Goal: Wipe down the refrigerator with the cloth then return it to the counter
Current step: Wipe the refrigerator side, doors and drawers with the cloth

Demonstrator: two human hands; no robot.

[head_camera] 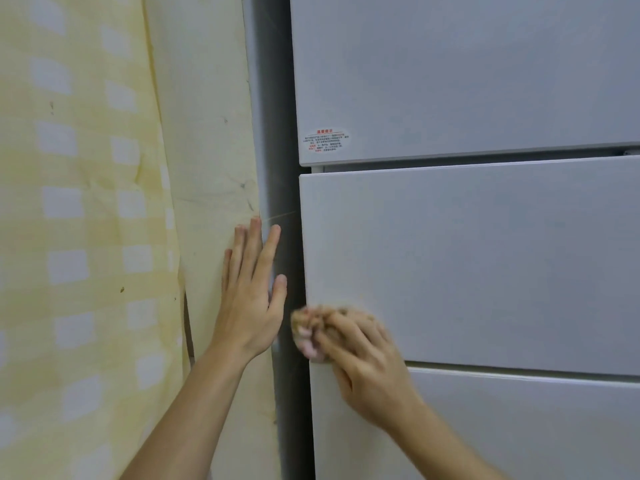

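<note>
Refrigerator point(467, 254) right; curtain point(86, 237) left; cloth point(313, 323) on middle door's lower-left corner.

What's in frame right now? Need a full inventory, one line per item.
refrigerator: one, pale grey, fills the right; three door fronts show
sticker: one, white with red print, lower left corner of the top door front
checked sheet: one, yellow and white, hangs at left beside the refrigerator
cloth: one, brownish, blurred, against the middle front's lower left corner
left hand: one, fingers straight, flat at the sheet's edge
right hand: one, grips the cloth
</note>
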